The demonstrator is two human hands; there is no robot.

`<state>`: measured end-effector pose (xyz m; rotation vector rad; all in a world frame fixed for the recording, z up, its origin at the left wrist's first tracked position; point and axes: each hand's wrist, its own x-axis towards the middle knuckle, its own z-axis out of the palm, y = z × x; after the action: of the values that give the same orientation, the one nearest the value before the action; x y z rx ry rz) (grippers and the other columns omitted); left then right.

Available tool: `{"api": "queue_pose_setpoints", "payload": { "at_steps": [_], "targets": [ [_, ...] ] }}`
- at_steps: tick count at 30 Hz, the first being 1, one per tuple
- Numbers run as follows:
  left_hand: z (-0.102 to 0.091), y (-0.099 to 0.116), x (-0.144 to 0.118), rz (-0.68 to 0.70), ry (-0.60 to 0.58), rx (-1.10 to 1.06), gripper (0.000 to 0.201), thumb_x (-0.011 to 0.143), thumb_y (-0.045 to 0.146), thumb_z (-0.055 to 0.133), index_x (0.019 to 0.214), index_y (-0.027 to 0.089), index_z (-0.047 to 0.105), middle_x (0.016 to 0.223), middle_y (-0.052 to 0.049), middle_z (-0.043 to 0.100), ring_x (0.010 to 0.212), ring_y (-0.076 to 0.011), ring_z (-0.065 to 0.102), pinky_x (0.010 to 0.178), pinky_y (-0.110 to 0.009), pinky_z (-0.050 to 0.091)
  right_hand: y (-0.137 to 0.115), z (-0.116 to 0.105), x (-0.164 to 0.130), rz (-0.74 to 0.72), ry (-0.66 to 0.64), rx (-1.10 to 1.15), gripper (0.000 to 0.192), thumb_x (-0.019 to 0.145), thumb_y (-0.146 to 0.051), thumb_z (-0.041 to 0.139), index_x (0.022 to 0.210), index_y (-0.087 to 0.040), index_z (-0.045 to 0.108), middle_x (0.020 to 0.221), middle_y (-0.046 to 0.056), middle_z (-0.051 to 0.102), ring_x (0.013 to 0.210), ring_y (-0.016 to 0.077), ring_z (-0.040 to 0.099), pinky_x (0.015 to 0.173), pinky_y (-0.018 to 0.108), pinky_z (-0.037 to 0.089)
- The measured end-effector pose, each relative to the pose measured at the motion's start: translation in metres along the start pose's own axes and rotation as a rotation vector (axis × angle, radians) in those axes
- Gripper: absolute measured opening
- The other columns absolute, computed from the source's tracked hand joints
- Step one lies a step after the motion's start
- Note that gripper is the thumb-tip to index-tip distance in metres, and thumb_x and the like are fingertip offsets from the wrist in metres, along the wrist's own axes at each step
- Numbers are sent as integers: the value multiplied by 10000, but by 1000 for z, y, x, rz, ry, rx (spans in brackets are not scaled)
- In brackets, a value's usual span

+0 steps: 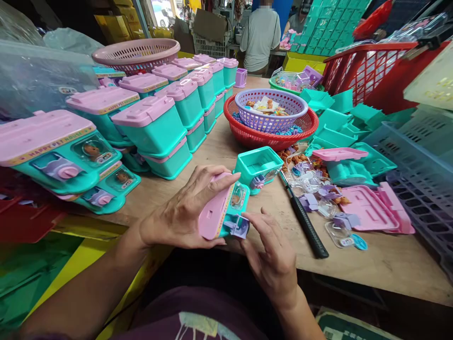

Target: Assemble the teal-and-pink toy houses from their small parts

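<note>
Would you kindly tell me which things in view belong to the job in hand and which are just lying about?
Apparently belonging:
pink-lidded box, in the left hand
purple piece, at the right hand
open teal box
loose pink parts

Seemingly just lying about:
red bag
cardboard
yellow cartons

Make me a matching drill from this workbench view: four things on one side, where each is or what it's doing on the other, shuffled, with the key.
Things
1. Left hand
2. Right hand
3. Purple basket
4. Black-handled tool

Places and states
A. Lying on the wooden tabletop
B. Fingertips at the purple part on the box's front
C. Sitting within the red basket
D. Holding the pink-lidded box around its lid side

Pairs: 1-D, 2-B, 3-C, 4-A
</note>
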<state>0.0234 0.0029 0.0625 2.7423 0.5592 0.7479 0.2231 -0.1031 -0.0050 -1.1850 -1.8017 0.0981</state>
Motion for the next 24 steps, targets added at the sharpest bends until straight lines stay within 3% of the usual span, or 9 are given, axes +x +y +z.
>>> {"api": "queue_pose_setpoints", "payload": {
  "at_steps": [4,10,15,24],
  "targets": [
    [-1,0,0,-7,6,1,1009,707,520,757,1511,193,242,1396,-183,415,1327,-360,367,1118,-555,300,4,1,1,-11,-10,37,513,862,-96,596,1345,-233,492,1147,79,692,1085,209,654,1104,508,432],
    [-2,-4,-1,-4,-15,-56,1019,702,543,751,1511,184,245,1412,-183,396,1333,-348,353,1126,-535,311,17,5,-2,111,0,184,393,840,-199,691,1215,-267,597,1084,52,708,1093,253,611,1045,544,415],
    [-2,-9,-5,-22,-15,-80,1043,686,540,762,1521,217,227,1422,-174,378,1340,-360,333,1120,-559,312,15,-4,5,58,-83,152,435,836,-190,703,1249,-267,591,1087,59,709,1100,265,587,982,511,442],
    [-3,-10,-4,-16,-43,-69,1047,692,534,752,1527,203,214,1420,-179,373,1334,-355,335,1121,-543,311,10,-19,17,-24,-177,-12,422,850,-236,698,1254,-279,586,1051,42,725,1059,266,609,1035,544,381]
  ]
}}
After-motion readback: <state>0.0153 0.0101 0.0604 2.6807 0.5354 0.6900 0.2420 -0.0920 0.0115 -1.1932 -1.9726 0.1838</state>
